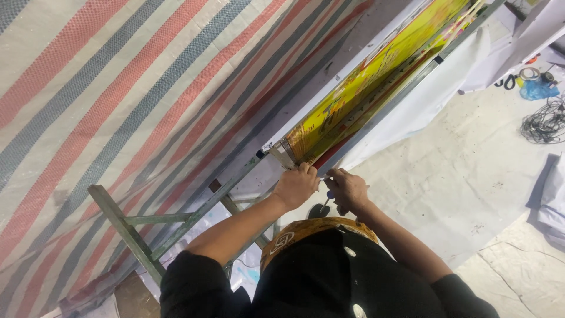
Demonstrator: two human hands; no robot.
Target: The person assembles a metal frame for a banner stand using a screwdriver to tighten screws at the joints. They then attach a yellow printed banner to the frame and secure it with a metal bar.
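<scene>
My left hand (295, 185) is closed on the lower corner of a long grey metal frame (376, 115), where the edge of a yellow printed banner (365, 79) meets it. Right beside it, almost touching, my right hand (348, 189) grips a small tool (325, 203) with a thin shaft and a bit of blue at the grip, held against the same corner. The tool's tip is hidden between the hands. White sheet material (412, 103) hangs off the frame's right side.
A large tarp (118, 88) striped red, grey and white covers the left. A green ladder frame (132, 232) stands below my left arm. A white sheet (465, 176) covers the floor; tangled wire (544, 121), a blue bag (538, 90) and a tape roll (528, 73) lie far right.
</scene>
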